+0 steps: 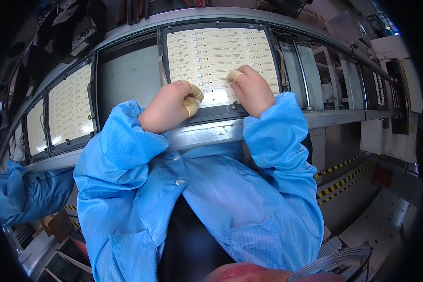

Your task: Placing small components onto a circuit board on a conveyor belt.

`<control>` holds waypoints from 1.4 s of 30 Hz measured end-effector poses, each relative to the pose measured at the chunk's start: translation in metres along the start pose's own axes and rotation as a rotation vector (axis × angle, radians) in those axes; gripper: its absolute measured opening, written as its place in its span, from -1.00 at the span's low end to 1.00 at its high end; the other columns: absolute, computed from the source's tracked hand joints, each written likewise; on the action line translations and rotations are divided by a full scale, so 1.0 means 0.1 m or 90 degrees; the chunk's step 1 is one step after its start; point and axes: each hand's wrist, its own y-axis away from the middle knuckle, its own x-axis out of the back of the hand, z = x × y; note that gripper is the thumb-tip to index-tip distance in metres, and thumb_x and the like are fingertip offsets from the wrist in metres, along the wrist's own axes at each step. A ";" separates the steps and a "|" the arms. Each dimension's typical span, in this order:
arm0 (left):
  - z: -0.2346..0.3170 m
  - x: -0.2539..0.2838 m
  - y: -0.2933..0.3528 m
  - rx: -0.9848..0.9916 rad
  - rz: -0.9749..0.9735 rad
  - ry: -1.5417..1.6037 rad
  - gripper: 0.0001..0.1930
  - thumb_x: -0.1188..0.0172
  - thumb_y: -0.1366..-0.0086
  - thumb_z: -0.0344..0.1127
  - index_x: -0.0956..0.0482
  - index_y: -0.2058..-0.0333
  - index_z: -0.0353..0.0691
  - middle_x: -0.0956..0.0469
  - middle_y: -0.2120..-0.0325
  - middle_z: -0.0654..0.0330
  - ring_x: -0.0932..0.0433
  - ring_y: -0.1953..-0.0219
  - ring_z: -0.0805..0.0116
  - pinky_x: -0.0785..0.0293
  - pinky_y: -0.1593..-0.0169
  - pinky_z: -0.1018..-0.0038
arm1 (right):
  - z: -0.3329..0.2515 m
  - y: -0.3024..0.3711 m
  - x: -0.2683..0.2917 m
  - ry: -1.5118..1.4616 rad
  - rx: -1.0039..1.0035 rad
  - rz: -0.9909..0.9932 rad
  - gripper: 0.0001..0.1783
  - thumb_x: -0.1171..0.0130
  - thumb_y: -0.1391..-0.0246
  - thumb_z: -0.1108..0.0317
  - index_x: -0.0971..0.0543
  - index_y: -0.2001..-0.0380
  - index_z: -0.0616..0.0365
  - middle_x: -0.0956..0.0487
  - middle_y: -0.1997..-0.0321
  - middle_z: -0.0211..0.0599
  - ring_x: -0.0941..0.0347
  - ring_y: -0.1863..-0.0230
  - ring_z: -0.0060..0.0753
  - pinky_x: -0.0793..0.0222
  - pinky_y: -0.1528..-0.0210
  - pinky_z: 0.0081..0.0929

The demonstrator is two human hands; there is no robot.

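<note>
In front of me a cream panel with rows of small printed strips sits in a black carrier frame on a conveyor line. My left hand is over the panel's near left corner, yellow finger cots on its curled fingertips. Those fingers are closed, and what they hold, if anything, is hidden. Over the panel's right part is my right hand, a finger cot on one finger. Thumb and fingers draw together there in a pinch; anything between them is too small to make out.
Further panels in black frames stand along the line to the left. A metal rail runs along the near edge. At far left another person's blue sleeve reaches toward the line. Yellow-black striped tape marks the lower right.
</note>
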 end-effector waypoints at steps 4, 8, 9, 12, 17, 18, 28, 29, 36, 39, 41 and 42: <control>-0.02 -0.04 -0.01 0.003 -0.021 0.059 -0.80 -0.10 0.00 -0.53 -0.55 0.33 -0.35 -0.51 0.42 -0.07 -0.53 0.38 0.08 -0.46 0.26 0.39 | 0.03 0.16 0.14 -0.047 -0.021 0.060 -0.84 -0.13 0.06 0.50 -0.50 0.32 0.17 -0.44 0.38 -0.21 -0.43 0.37 -0.18 -0.37 0.30 -0.40; -0.04 -0.14 -0.01 -0.065 0.019 0.007 -0.82 -0.09 -0.02 -0.53 -0.53 0.34 -0.34 -0.51 0.42 -0.04 -0.50 0.35 0.05 -0.44 0.22 0.35 | 0.08 0.34 0.27 -0.067 -0.073 0.116 -0.88 -0.16 0.05 0.52 -0.51 0.36 0.20 -0.44 0.46 -0.28 -0.39 0.52 -0.42 -0.33 0.45 -0.56; -0.05 -0.17 -0.01 -0.126 0.045 -0.071 -0.84 -0.09 -0.04 -0.52 -0.52 0.35 -0.34 -0.50 0.41 -0.01 -0.48 0.33 0.04 -0.43 0.19 0.33 | 0.11 0.38 0.29 -0.069 -0.061 0.132 -0.88 -0.17 0.05 0.52 -0.52 0.37 0.20 -0.44 0.49 -0.31 -0.37 0.55 -0.50 -0.30 0.48 -0.60; -0.07 -0.24 0.02 -0.197 0.082 -0.168 -0.88 -0.08 -0.06 -0.51 -0.50 0.37 -0.32 -0.48 0.41 0.02 -0.45 0.29 0.04 -0.40 0.16 0.30 | 0.13 0.49 0.34 -0.093 -0.119 0.138 -0.86 -0.17 0.06 0.55 -0.53 0.35 0.23 -0.47 0.45 -0.31 -0.39 0.53 -0.57 -0.31 0.48 -0.65; -0.17 -0.31 0.04 -0.218 0.146 -0.200 -0.90 -0.17 -0.04 -0.50 -0.51 0.40 -0.27 -0.49 0.42 0.07 -0.46 0.32 0.09 -0.42 0.20 0.35 | 0.16 0.60 0.34 -0.106 -0.157 0.128 -0.83 -0.16 0.05 0.58 -0.53 0.30 0.27 -0.51 0.40 -0.26 -0.45 0.46 -0.56 -0.36 0.43 -0.69; -0.16 -0.30 0.06 -0.208 0.152 -0.197 -0.90 -0.17 -0.04 -0.50 -0.51 0.41 -0.27 -0.49 0.43 0.07 -0.46 0.32 0.09 -0.42 0.20 0.35 | 0.16 0.60 0.33 -0.107 -0.154 0.124 -0.83 -0.15 0.05 0.58 -0.53 0.30 0.28 -0.51 0.39 -0.25 -0.46 0.43 -0.54 -0.37 0.42 -0.68; -0.04 -0.30 0.03 -0.244 0.095 -0.294 -0.89 -0.04 -0.11 -0.46 -0.51 0.38 -0.28 -0.47 0.35 0.07 -0.44 0.31 0.10 -0.41 0.16 0.32 | 0.27 0.63 0.34 -0.026 -0.106 0.090 -0.85 -0.16 0.05 0.52 -0.54 0.33 0.23 -0.53 0.37 -0.19 -0.49 0.42 -0.32 -0.42 0.36 -0.54; 0.00 -0.29 0.05 -0.244 0.096 -0.294 -0.89 -0.04 -0.11 -0.46 -0.51 0.38 -0.28 -0.47 0.35 0.07 -0.44 0.31 0.10 -0.41 0.16 0.32 | 0.27 0.61 0.32 -0.025 -0.105 0.090 -0.85 -0.16 0.05 0.52 -0.54 0.33 0.23 -0.53 0.37 -0.19 -0.49 0.42 -0.32 -0.42 0.36 -0.54; 0.43 0.21 0.21 -0.178 0.100 -0.253 -0.79 -0.14 -0.09 -0.38 -0.53 0.28 -0.31 -0.46 0.26 0.06 -0.46 0.30 0.12 -0.43 0.22 0.37 | 0.20 0.49 0.27 0.106 -0.039 0.032 -0.85 -0.10 0.07 0.53 -0.51 0.35 0.23 -0.48 0.34 -0.17 -0.44 0.27 -0.08 -0.39 0.20 -0.30; 0.57 0.79 0.25 -0.126 0.138 -0.266 -0.79 -0.18 -0.12 -0.34 -0.52 0.28 -0.32 -0.48 0.24 0.08 -0.49 0.32 0.21 -0.44 0.28 0.44 | 0.23 0.53 0.26 0.126 -0.021 0.026 -0.84 -0.09 0.07 0.54 -0.51 0.34 0.23 -0.47 0.34 -0.17 -0.43 0.27 -0.09 -0.39 0.20 -0.29; 0.36 1.27 0.19 -0.177 0.172 -0.259 -0.77 -0.17 -0.15 -0.33 -0.52 0.24 -0.31 -0.53 0.27 0.10 -0.50 0.30 0.29 -0.43 0.25 0.51 | 0.22 0.52 0.29 0.135 0.010 0.024 -0.84 -0.08 0.07 0.54 -0.51 0.34 0.23 -0.47 0.34 -0.16 -0.43 0.27 -0.09 -0.39 0.20 -0.29; 0.30 1.42 0.10 -0.115 0.205 -0.215 -0.77 -0.16 -0.16 -0.32 -0.53 0.23 -0.31 -0.55 0.28 0.11 -0.51 0.30 0.29 -0.43 0.23 0.52 | 0.23 0.53 0.31 0.133 0.024 -0.007 -0.83 -0.09 0.07 0.54 -0.51 0.32 0.24 -0.47 0.34 -0.15 -0.43 0.27 -0.08 -0.39 0.20 -0.30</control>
